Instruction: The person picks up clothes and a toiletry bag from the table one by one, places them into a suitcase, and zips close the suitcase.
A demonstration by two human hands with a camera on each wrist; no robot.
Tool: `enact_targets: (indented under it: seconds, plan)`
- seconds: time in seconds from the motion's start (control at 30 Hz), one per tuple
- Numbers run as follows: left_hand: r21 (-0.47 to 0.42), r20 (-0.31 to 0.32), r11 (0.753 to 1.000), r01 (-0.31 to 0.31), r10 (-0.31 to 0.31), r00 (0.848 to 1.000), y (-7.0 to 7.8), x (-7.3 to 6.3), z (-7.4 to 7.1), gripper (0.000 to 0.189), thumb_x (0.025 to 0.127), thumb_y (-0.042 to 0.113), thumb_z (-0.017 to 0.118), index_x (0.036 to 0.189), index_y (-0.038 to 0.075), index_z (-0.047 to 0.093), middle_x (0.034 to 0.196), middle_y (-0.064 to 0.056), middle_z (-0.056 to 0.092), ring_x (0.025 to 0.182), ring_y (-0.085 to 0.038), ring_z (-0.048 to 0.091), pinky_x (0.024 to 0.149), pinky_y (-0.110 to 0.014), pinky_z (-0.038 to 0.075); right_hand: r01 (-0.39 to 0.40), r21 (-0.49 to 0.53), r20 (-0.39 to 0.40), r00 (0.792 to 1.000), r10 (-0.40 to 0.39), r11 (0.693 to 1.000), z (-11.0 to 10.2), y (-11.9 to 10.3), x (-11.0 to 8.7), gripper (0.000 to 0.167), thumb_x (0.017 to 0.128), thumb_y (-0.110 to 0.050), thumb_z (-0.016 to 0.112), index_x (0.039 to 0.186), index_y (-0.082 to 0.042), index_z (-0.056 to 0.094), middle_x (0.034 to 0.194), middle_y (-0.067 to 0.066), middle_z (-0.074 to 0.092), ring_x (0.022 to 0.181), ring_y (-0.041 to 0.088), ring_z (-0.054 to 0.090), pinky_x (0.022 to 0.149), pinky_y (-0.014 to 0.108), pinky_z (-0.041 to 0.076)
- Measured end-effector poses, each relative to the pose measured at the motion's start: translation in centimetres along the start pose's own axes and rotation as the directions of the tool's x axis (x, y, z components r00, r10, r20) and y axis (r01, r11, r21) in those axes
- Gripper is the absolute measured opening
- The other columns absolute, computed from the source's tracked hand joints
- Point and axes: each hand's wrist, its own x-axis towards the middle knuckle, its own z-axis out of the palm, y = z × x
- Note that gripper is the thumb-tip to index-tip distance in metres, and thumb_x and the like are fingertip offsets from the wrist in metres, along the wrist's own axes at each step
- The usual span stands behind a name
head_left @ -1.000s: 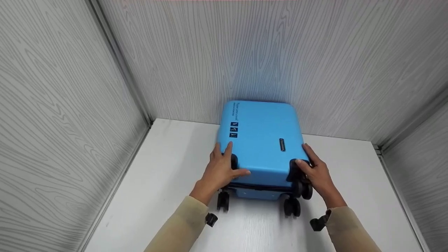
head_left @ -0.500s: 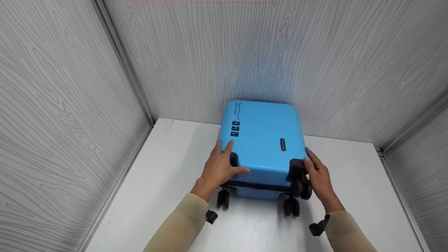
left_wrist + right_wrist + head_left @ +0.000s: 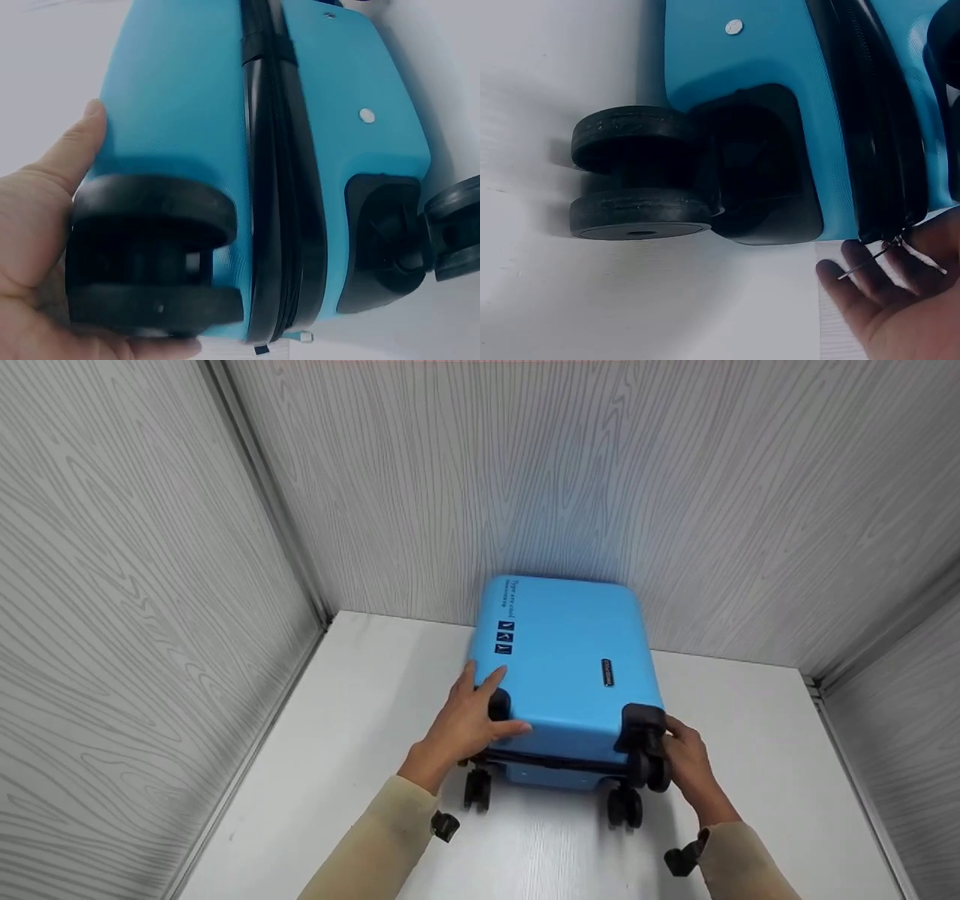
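A light blue hard-shell suitcase [image 3: 566, 652] lies on its broad side, its wheeled end toward me. My left hand [image 3: 459, 726] rests splayed over its near left corner, fingers fairly straight on the shell and thumb along the front edge. A black wheel [image 3: 154, 255] sits between that thumb and the fingers in the left wrist view. At the right side, my right hand [image 3: 688, 757] is partly behind the corner wheels in the head view. In the right wrist view, thin metal zipper pulls [image 3: 866, 264] hang across its loosely bent fingers, beside the black zipper band [image 3: 881, 127].
The suitcase stands on a white tabletop [image 3: 360, 720], its far end near a grey wood-grain back panel [image 3: 420, 495]. Similar panels rise on the left [image 3: 127, 607] and right [image 3: 900, 727]. Two lower black wheels [image 3: 625, 806] stick out toward me.
My right hand has slid down off the suitcase's top corner to its side, by the zipper. The left hand stays at its corner with only slight shifting, and the suitcase hardly moves.
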Motion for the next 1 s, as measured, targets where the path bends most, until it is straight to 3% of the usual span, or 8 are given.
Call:
enact_targets:
  seconds: [0.13,0.2,0.33,0.5,0.73,1.0]
  plan:
    - [0.061,0.015,0.997,-0.042,0.042,0.999,-0.1,-0.3,-0.2,0.109,0.085,0.058,0.084,0.170,0.032,0.021,0.178,-0.013,-0.003,0.165,-0.036,0.004,0.123,-0.058,0.034,0.066,-0.180,-0.024,0.997,-0.071,0.981,-0.1,0.1,-0.2,0.040,0.107,-0.011,0.045,0.140,0.001,0.064,0.136,0.029,0.065,0.113,0.038,0.062,0.093,0.047,0.048]
    - [0.102,0.016,0.992,-0.078,0.076,0.997,-0.1,-0.3,-0.2,0.111,0.085,0.056,0.085,0.171,0.027,0.021,0.178,-0.013,-0.003,0.164,-0.038,0.001,0.124,-0.058,0.032,0.092,-0.218,-0.016,0.995,-0.098,0.972,-0.1,0.2,-0.3,0.036,0.109,-0.013,0.045,0.135,0.002,0.065,0.130,0.030,0.067,0.110,0.040,0.062,0.092,0.052,0.048]
    - [0.159,0.014,0.980,-0.121,0.120,0.993,-0.1,-0.1,-0.2,0.113,0.085,0.059,0.083,0.170,0.020,0.021,0.179,-0.011,0.000,0.164,-0.040,0.000,0.127,-0.056,0.026,0.112,-0.236,0.020,0.994,-0.110,0.965,-0.2,0.4,-0.6,0.038,0.112,-0.016,0.046,0.138,0.007,0.062,0.130,0.032,0.065,0.117,0.043,0.061,0.099,0.056,0.047]
    - [0.183,0.011,0.975,-0.125,0.125,0.992,-0.1,0.0,0.1,0.115,0.084,0.062,0.083,0.170,0.019,0.021,0.179,-0.010,0.003,0.164,-0.041,0.002,0.127,-0.055,0.027,0.099,-0.253,0.015,0.995,-0.098,0.962,-0.2,0.7,-0.9,0.038,0.112,-0.014,0.047,0.137,0.010,0.061,0.129,0.033,0.067,0.116,0.043,0.064,0.097,0.053,0.050]
    - [0.182,-0.001,0.978,-0.105,0.107,0.994,0.1,-0.1,0.2,0.115,0.083,0.062,0.083,0.170,0.021,0.021,0.179,-0.009,0.005,0.162,-0.048,0.008,0.126,-0.059,0.028,0.073,-0.305,-0.024,0.996,-0.084,0.950,-0.2,0.7,-1.5,0.035,0.113,-0.018,0.049,0.124,0.009,0.068,0.116,0.029,0.071,0.098,0.034,0.066,0.081,0.045,0.051]
    - [0.175,0.001,0.979,-0.103,0.104,0.995,0.0,-0.2,0.1,0.115,0.083,0.063,0.082,0.171,0.022,0.020,0.179,-0.007,0.003,0.161,-0.048,0.010,0.124,-0.059,0.032,0.127,-0.371,-0.065,0.985,-0.163,0.920,0.0,0.8,-2.1,0.028,0.109,-0.015,0.054,0.115,0.005,0.072,0.107,0.023,0.071,0.092,0.033,0.064,0.080,0.047,0.051]
